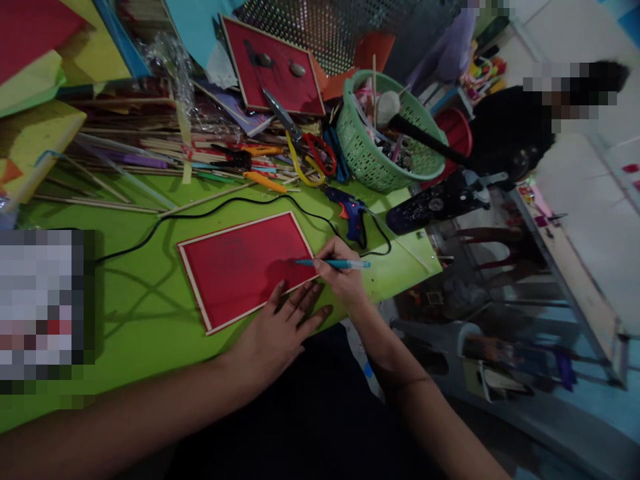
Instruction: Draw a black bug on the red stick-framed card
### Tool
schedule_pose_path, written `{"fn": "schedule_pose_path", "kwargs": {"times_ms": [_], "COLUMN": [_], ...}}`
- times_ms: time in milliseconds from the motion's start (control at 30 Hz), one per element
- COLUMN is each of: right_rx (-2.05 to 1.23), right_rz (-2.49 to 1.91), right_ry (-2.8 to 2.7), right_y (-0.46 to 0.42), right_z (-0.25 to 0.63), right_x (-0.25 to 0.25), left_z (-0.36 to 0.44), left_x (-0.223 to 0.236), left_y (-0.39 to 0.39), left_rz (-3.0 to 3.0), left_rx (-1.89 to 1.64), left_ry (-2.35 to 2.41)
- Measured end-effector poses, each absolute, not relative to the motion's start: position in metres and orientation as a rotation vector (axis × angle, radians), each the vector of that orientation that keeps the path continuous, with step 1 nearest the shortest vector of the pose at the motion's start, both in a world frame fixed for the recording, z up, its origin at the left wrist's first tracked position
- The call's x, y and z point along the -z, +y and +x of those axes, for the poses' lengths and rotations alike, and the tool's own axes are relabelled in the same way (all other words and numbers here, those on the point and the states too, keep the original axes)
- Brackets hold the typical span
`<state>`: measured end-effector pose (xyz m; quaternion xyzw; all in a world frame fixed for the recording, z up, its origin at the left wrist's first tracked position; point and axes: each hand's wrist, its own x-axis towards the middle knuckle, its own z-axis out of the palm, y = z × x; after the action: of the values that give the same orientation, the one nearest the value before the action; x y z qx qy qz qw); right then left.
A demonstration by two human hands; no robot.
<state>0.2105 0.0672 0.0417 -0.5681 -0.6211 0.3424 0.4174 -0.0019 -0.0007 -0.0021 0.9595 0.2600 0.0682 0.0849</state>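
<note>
We see the right hand pinching a teal pen between thumb and fingers, its tip over the red panel; whether the tip touches the surface, we cannot tell. The left hand grips nothing: its loosely spread fingers lie at the panel's near edge. The panel, edged with pale strips, lies flat on the green table, in front of both hands.

We judge that if the left hand bears too lightly, the panel could turn under the pen and spoil a line. A brush from the right knuckles could also drag the black cord or knock the blue glue gun just beyond them; its nozzle may be hot.

Counting outward, we find one pen, one glue gun, two orange-handled tools, one green basket and a second red panel bearing two stone-like pieces. The sticks are too jumbled to count. One person is beyond.
</note>
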Motion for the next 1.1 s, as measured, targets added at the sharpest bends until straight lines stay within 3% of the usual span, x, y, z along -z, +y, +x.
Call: {"fn": "schedule_pose_path", "kwargs": {"times_ms": [600, 1100], "right_rx": [-0.935, -0.784], "right_rz": [-1.357, -1.421], "right_ry": [-1.447, -1.434], "right_y": [0.0691, 0.0732], "right_z": [0.2085, 0.2091], "right_x": [-0.0387, -0.0347], "left_z": [-0.0031, -0.003], "left_x": [0.0025, 0.004], "left_y": [-0.0012, -0.002], "left_rz": [2.856, 2.832], "left_rx": [-0.222, -0.208], "left_ry": [0.771, 0.765]}}
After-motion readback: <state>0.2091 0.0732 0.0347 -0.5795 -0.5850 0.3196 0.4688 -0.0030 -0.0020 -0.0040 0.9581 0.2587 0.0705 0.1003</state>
